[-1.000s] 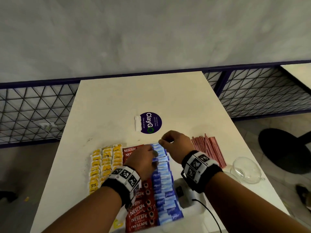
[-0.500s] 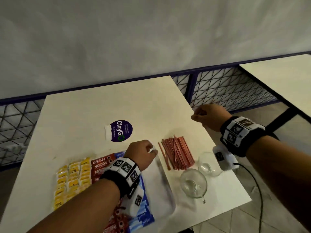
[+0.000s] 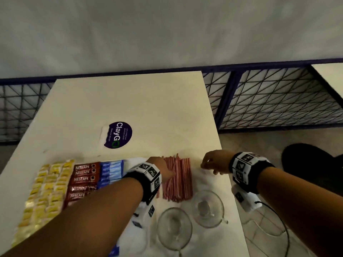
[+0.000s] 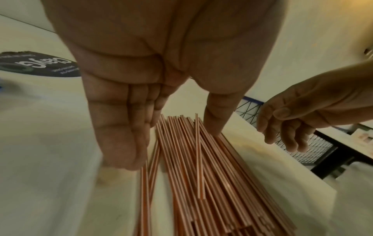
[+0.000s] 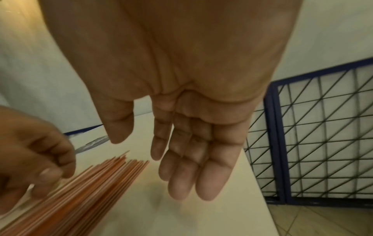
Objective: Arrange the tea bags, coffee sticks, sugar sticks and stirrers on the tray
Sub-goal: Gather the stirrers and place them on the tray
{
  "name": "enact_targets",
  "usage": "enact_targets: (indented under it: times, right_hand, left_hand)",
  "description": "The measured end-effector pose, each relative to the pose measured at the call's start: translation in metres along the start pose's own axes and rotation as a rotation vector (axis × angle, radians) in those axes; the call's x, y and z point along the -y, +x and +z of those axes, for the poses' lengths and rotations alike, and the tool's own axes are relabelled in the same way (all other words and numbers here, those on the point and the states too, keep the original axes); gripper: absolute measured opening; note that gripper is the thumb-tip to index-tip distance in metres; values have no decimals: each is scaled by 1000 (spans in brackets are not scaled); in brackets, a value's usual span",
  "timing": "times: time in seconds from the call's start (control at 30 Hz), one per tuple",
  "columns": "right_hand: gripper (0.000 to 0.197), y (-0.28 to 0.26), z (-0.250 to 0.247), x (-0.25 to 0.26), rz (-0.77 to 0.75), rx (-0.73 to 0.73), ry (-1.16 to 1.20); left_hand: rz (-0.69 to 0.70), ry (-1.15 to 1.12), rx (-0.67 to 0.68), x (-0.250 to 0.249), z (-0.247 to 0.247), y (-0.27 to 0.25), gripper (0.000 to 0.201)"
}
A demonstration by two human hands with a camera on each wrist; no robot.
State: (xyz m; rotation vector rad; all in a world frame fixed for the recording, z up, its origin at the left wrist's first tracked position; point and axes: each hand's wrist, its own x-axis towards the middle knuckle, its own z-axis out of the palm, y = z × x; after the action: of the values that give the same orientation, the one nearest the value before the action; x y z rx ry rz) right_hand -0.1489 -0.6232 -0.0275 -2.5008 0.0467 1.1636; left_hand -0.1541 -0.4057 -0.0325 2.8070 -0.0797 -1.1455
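Note:
The red stirrers lie in a loose pile on the table, right of the tray. On the tray lie rows of yellow tea bags, red coffee sticks and blue sugar sticks. My left hand reaches over the stirrers. In the left wrist view this left hand has straight fingers at the pile's left side and its thumb touching the right side. My right hand hovers just right of the pile, fingers relaxed and holding nothing, as the right wrist view of the right hand shows.
Two empty glass cups stand in front of the stirrers near the table's front right corner. A round purple sticker marks the middle of the table. The right table edge is close to my right hand; a blue mesh fence runs behind.
My left hand has moved from the tray over onto the stirrer pile. My right hand has come back from beyond the table's right edge to just beside the stirrers.

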Motion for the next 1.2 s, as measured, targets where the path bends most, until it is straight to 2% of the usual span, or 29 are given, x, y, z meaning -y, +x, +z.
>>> enact_targets:
  times: [0.17, 0.27, 0.37, 0.47, 0.63, 0.73, 0.8, 0.9, 1.07, 1.2]
  right_hand:
    - [37, 13, 10, 11, -78, 118, -107]
    - [31, 22, 15, 15, -79, 182, -51]
    - [29, 30, 17, 22, -83, 209, -20]
    - [30, 36, 16, 29, -117, 230, -20]
    - [20, 42, 16, 37, -164, 220, -49]
    - [26, 43, 17, 42, -175, 216, -61]
    - [33, 46, 19, 44, -157, 213, -71]
    - [25, 50, 20, 48, -100, 198, -53]
    - [29, 55, 23, 55, -71, 100, -225]
    - [35, 57, 23, 55, -62, 86, -253]
  left_hand:
    - [-72, -3, 24, -8, 3, 11, 63]
    - [-80, -2, 43, -16, 6, 16, 66]
    - [-94, -32, 35, -24, 10, 20, 62]
    - [-88, -80, -2, -27, 11, 25, 45]
    - [-69, -150, -60, -24, 13, 30, 25]
    - [-45, -156, -69, -23, 15, 34, 15]
    - [-28, -144, -70, -25, 15, 35, 18]
    - [-10, -58, -37, -29, 17, 39, 20]
    - [-9, 18, -12, -31, 19, 44, 21]
    - [0, 46, -21, -29, 22, 46, 19]
